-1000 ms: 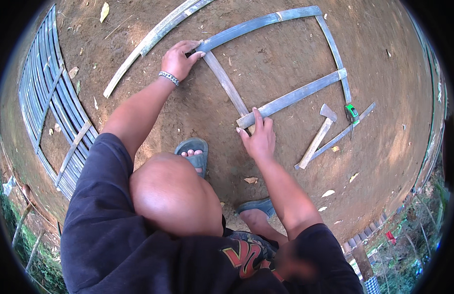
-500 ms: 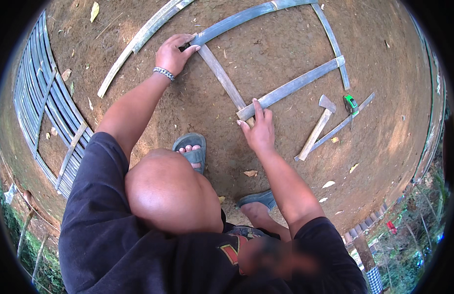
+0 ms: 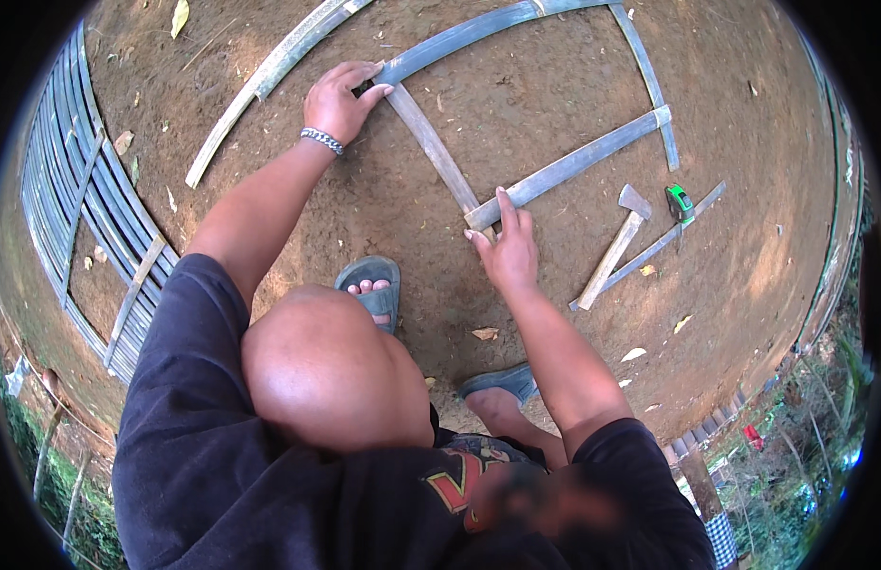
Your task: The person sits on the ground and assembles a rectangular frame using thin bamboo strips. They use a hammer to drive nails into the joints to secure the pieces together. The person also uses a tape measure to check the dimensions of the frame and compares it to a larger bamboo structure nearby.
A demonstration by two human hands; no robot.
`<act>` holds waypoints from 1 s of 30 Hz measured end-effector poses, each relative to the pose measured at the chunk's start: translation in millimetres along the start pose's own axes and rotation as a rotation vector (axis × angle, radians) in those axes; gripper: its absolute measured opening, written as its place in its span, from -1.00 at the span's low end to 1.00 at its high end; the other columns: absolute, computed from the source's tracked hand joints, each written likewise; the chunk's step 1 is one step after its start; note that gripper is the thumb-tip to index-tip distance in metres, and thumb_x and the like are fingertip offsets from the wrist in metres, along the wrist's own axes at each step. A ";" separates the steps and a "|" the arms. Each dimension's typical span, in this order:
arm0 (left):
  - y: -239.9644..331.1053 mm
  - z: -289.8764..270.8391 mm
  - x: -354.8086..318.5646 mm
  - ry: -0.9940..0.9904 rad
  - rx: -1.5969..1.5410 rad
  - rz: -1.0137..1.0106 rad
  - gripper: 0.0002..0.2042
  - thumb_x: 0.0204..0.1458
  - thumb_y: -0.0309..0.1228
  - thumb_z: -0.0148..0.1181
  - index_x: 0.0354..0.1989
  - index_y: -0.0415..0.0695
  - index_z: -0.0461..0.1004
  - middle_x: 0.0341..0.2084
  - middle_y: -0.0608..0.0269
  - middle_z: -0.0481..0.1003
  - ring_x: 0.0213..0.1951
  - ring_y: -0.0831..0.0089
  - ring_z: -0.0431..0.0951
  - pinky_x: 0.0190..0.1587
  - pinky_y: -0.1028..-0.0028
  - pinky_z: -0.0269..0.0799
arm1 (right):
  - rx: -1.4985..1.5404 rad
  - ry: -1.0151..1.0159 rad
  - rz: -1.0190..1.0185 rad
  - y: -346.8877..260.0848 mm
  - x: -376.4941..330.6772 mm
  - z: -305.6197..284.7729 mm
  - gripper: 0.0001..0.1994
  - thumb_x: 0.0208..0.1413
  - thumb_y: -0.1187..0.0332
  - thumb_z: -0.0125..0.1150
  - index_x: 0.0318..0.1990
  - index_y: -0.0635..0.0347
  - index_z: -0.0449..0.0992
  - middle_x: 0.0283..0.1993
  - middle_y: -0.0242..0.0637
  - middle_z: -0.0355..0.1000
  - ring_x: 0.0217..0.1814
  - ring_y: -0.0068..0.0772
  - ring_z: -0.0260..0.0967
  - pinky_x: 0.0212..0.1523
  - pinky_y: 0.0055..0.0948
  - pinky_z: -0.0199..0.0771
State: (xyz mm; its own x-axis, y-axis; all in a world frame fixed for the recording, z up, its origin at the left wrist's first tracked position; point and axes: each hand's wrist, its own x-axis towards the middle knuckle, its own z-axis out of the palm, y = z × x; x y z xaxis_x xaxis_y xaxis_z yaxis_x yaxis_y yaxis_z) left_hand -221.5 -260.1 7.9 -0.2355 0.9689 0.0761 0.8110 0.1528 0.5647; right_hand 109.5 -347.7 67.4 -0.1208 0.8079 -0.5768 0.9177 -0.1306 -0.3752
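Four bamboo slats lie on the ground as a rough rectangle: a long far slat, a near slat, a left cross slat and a right cross slat. At the far left corner, my left hand grips the end of the far slat between thumb and fingers, where it meets the left cross slat. My right hand pinches the near slat's left end, which rests over the lower end of that cross slat. Part of each joint is hidden by my fingers.
A hatchet lies to the right across a thin strip, beside a green tape measure. Another bamboo piece lies at far left, near a slatted bamboo panel. My sandalled foot stands close by.
Both hands have shifted very slightly to the right, and the near slat's left end with them. Their grips look the same.
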 end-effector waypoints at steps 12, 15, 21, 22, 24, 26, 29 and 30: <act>-4.7 6.9 -2.3 0.033 0.002 -0.046 -0.57 -0.02 -0.07 0.47 -0.04 -0.05 0.69 -0.04 0.21 0.66 -0.07 0.27 0.66 0.05 0.32 0.56 | -0.048 -0.026 0.024 -3.1 1.4 -2.0 -0.09 0.04 0.13 0.50 0.53 -0.25 0.08 0.24 -0.10 0.26 0.18 0.07 0.41 0.17 -0.05 0.47; -4.1 5.9 -0.3 0.047 0.027 -0.039 -0.59 0.00 -0.06 0.45 -0.06 -0.05 0.70 -0.07 0.21 0.67 -0.06 0.27 0.66 0.05 0.32 0.56 | -0.056 0.025 -0.020 -0.6 0.8 2.8 -0.08 0.02 0.14 0.52 0.53 -0.23 0.10 0.20 -0.11 0.29 0.14 0.03 0.43 0.13 -0.08 0.49; -2.4 6.2 0.6 0.053 0.042 -0.047 -0.59 0.01 -0.03 0.44 -0.07 -0.03 0.71 -0.10 0.20 0.68 -0.09 0.27 0.68 0.05 0.34 0.56 | -0.036 0.003 -0.008 -4.7 -0.5 -1.0 -0.09 0.04 0.08 0.49 0.53 -0.25 0.09 0.22 -0.09 0.28 0.13 0.09 0.44 0.13 -0.04 0.49; -5.7 6.1 1.5 0.048 0.016 -0.049 -0.58 0.01 -0.02 0.43 -0.06 -0.03 0.70 -0.11 0.21 0.68 -0.10 0.27 0.68 0.04 0.35 0.57 | -0.034 0.002 -0.012 -7.0 -0.5 -1.9 -0.09 0.04 0.07 0.49 0.53 -0.25 0.10 0.21 -0.10 0.28 0.11 0.08 0.45 0.12 -0.04 0.50; -7.6 5.3 2.4 0.034 0.034 -0.070 -0.58 0.02 -0.02 0.43 -0.05 -0.03 0.70 -0.12 0.19 0.68 -0.14 0.27 0.69 0.01 0.35 0.58 | -0.034 0.002 -0.010 -8.9 -0.1 -2.8 -0.09 0.04 0.08 0.50 0.53 -0.23 0.10 0.19 -0.10 0.30 0.09 0.07 0.45 0.10 -0.05 0.50; -4.6 5.8 2.7 0.030 0.025 -0.079 -0.58 0.02 -0.01 0.43 -0.05 -0.02 0.70 -0.14 0.17 0.68 -0.16 0.27 0.70 -0.01 0.35 0.58 | -0.040 0.003 -0.001 -8.4 -0.3 -3.0 -0.09 0.03 0.11 0.52 0.52 -0.20 0.11 0.18 -0.09 0.31 0.07 0.05 0.44 0.09 -0.06 0.50; -6.5 6.7 3.3 0.039 0.030 -0.061 -0.58 0.01 -0.01 0.43 -0.05 0.00 0.71 -0.16 0.16 0.68 -0.20 0.27 0.70 -0.03 0.34 0.58 | -0.064 0.012 -0.008 -8.6 -0.8 -3.6 -0.09 0.04 0.08 0.50 0.53 -0.23 0.10 0.20 -0.09 0.30 0.09 0.06 0.44 0.10 -0.05 0.50; -5.2 6.5 3.7 0.042 0.032 -0.048 -0.58 0.01 -0.01 0.43 -0.05 0.00 0.71 -0.17 0.16 0.68 -0.20 0.27 0.70 -0.04 0.34 0.58 | -0.067 0.011 -0.005 -8.2 -0.6 -3.3 -0.09 0.04 0.08 0.50 0.53 -0.24 0.09 0.20 -0.09 0.30 0.10 0.06 0.44 0.11 -0.05 0.50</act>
State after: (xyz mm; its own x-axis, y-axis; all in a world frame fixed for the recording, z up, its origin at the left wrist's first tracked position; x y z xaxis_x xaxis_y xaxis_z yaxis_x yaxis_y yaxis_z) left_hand -223.1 -256.0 -0.1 -0.2967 0.9512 0.0842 0.8146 0.2061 0.5421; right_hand 103.2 -345.2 73.3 -0.1219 0.8146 -0.5671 0.9402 -0.0883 -0.3288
